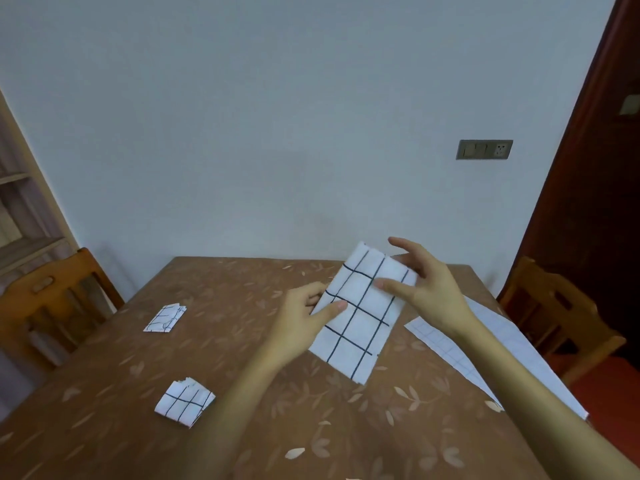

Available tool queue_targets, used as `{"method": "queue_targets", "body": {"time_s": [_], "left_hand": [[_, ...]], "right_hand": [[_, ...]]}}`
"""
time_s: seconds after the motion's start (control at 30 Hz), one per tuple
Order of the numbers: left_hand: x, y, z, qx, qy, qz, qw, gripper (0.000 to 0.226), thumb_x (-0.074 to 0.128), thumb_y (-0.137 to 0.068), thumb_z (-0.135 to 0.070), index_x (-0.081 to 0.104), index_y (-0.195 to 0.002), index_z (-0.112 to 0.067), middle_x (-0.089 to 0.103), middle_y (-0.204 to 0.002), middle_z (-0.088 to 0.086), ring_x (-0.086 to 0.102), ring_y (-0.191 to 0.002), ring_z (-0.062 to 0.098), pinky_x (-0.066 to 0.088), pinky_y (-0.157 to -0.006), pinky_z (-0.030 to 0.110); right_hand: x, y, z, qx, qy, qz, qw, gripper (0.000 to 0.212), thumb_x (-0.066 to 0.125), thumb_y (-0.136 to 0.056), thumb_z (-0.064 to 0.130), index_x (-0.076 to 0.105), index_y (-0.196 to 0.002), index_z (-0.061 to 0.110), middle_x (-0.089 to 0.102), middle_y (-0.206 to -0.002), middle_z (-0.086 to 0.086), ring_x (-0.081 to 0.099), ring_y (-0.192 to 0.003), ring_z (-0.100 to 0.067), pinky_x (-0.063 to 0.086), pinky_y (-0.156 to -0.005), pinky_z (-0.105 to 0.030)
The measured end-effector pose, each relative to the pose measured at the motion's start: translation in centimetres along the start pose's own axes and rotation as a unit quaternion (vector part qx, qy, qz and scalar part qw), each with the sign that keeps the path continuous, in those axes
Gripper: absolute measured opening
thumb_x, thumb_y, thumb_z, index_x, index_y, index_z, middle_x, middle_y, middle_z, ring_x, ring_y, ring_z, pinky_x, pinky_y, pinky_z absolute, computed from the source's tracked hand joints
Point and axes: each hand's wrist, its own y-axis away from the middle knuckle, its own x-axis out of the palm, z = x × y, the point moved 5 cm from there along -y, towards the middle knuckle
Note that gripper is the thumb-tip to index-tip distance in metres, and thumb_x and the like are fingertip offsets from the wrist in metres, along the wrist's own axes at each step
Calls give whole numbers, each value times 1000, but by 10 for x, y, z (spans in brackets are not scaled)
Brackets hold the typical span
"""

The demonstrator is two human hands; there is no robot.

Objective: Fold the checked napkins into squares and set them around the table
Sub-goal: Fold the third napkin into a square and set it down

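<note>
Head view: your left hand point(306, 311) pinches the left edge of the half-folded napkin point(360, 313), thumb on top and fingers tucked under. Your right hand point(420, 287) is spread open at its far right corner, fingertips only brushing the cloth, gripping nothing. The strip's long axis runs from near, where its end seems to meet the table point(242, 410), up and away toward the far right. Your right hand is nearer the far end, so that end likely folds toward you. Two folded squares point(185, 401) lie near left; another flat napkin point(485, 348) waits right.
</note>
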Motion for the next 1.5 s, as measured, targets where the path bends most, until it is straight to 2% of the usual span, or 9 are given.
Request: {"method": "queue_targets", "body": {"time_s": [0.17, 0.3, 0.6, 0.73, 1.0, 1.1, 1.27, 1.37, 1.5], "left_hand": [[6, 12, 24, -52, 123, -95, 986, 13, 72, -88, -8, 70, -101, -9, 78, -97, 4, 76, -89, 20, 62, -72, 34], [19, 25, 38, -87, 137, -85, 983, 20, 72, -88, -7, 67, -107, -10, 78, -101, 3, 75, -92, 20, 62, -74, 33], [26, 56, 60, -154, 119, -3, 981, 16, 61, -98, -16, 72, -110, -15, 79, -101, -5, 75, -93, 10, 54, -71, 16], [25, 66, 75, -201, 115, 13, 973, 19, 58, -99, -15, 75, -104, -23, 78, -105, -1, 74, -96, 18, 57, -77, 30], [33, 85, 94, -217, 175, 62, 958, 30, 57, -97, -8, 64, -124, -18, 74, -118, 5, 71, -106, 31, 53, -93, 51], [35, 90, 98, -229, 197, 64, 951, 25, 54, -97, -7, 71, -113, -14, 74, -109, 15, 69, -94, 40, 54, -81, 47], [37, 92, 98, -261, 215, 41, 940, 38, 43, -97, -6, 77, -81, -11, 67, -83, 16, 63, -65, 22, 52, -50, 30], [36, 94, 98, -247, 213, 23, 945, 25, 58, -87, -26, 76, -84, -9, 70, -83, 20, 65, -70, 27, 51, -50, 29], [36, 97, 106, -221, 129, -2, 967, 10, 73, -87, -9, 73, -97, -8, 78, -88, 11, 74, -76, 27, 52, -47, 26]], "right_hand": [[27, 38, -54, 172, -89, 51, 980, 66, 75, -81, 50, 52, -137, 24, 70, -116, 8, 71, -101, -11, 58, -84, -29], [52, 62, -68, 179, -151, 103, 967, 29, 59, -99, 27, 65, -125, 16, 75, -113, -4, 74, -99, -19, 61, -84, -35], [54, 94, -85, 208, -148, 92, 963, 23, 56, -101, 16, 67, -120, 12, 79, -95, 1, 76, -83, -15, 55, -61, -19], [56, 107, -95, 232, -186, 109, 949, 26, 54, -102, 21, 68, -124, 17, 75, -116, -6, 68, -108, -41, 53, -96, -56], [60, 127, -113, 282, -268, 100, 916, 35, 48, -101, 10, 65, -128, 20, 72, -123, -6, 67, -114, -30, 52, -98, -47], [62, 131, -117, 291, -287, 91, 908, 32, 47, -100, 8, 71, -119, 16, 73, -119, -14, 68, -106, -30, 51, -92, -42], [61, 133, -119, 305, -262, 76, 913, 40, 41, -95, 3, 76, -84, 17, 72, -85, -6, 62, -74, -19, 50, -61, -26], [62, 135, -120, 312, -283, 68, 905, 41, 38, -101, 18, 75, -86, 11, 74, -96, -12, 68, -81, -22, 54, -72, -33], [64, 137, -126, 314, -269, 50, 909, 48, 53, -92, 57, 75, -106, 16, 74, -116, -10, 71, -103, -24, 54, -90, -38]]}}
